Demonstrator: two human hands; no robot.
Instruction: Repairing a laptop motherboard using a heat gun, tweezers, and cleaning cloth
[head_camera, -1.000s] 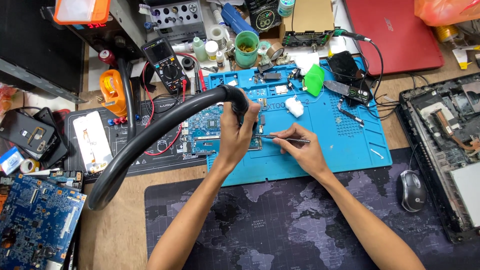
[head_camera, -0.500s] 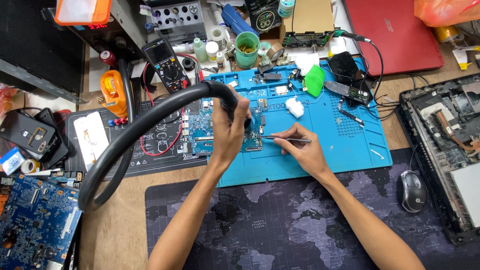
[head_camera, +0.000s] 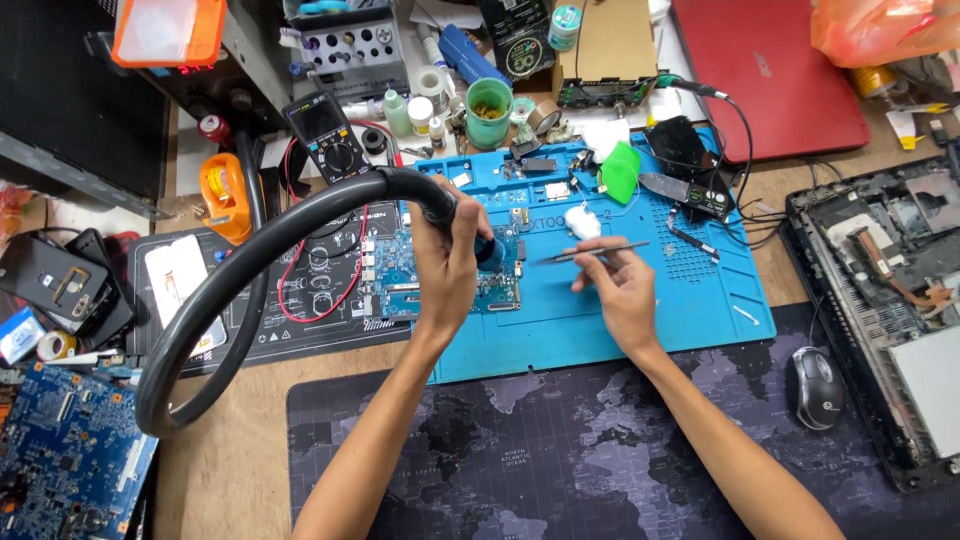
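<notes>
Gripping the handle of a hot-air tool (head_camera: 478, 235), the left hand (head_camera: 447, 262) is closed firmly around it, nozzle held over a small blue circuit board (head_camera: 440, 280) on the blue work mat (head_camera: 640, 310). A thick black hose (head_camera: 250, 270) loops from the handle toward the left. The right hand (head_camera: 618, 285) pinches slim metal tweezers (head_camera: 592, 251), tips pointing left, just beside the board. A multimeter (head_camera: 322, 135) and a green cup (head_camera: 489, 108) stand behind; a mouse (head_camera: 817, 387) lies well apart at right.
</notes>
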